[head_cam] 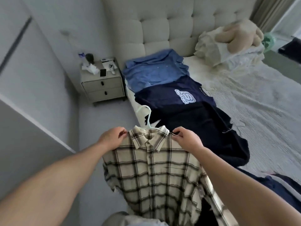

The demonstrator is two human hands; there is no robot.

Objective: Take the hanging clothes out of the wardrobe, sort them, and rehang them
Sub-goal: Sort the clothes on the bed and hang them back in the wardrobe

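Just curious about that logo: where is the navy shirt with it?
In the head view, the navy logo shirt lies on the bed, between the light blue shirt and a darker garment.

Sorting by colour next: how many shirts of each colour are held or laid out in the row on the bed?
Light blue shirt: 1
Navy shirt with logo: 1
Dark navy garment: 1
Cream plaid shirt, held: 1
Total: 4

Shirts (164, 82) lay in a row on the bed (260, 101), nightstand (102, 88) to its left. A phone (103, 72), seemingly, sat on the nightstand.
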